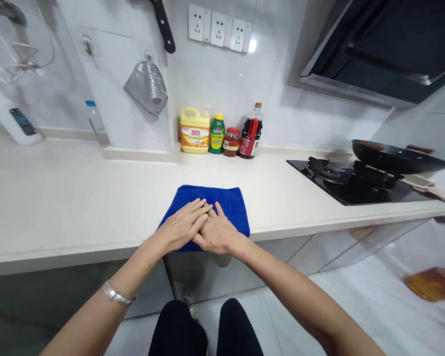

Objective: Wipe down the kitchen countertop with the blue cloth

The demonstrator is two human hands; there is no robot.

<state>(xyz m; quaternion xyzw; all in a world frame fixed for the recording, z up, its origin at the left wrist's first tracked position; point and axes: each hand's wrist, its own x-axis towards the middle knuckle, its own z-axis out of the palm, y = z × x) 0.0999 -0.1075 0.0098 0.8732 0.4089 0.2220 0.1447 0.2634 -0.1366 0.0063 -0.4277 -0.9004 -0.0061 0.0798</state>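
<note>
A blue cloth [228,200] lies flat on the white countertop [133,198], with its near side at the counter's front edge. My left hand [185,223] rests on the cloth, fingers stretched out and overlapping the fingers of the other hand. Beside it my right hand [217,230] presses flat on the cloth, its fingers partly covered by the left ones. Neither hand grips anything.
Against the wall stand a yellow detergent jug [195,131], a green bottle [217,133], a red-lidded jar [232,142] and a dark sauce bottle [251,132]. To the right, a wok [396,155] sits on the gas stove [341,183]. A range hood [378,59] overhangs.
</note>
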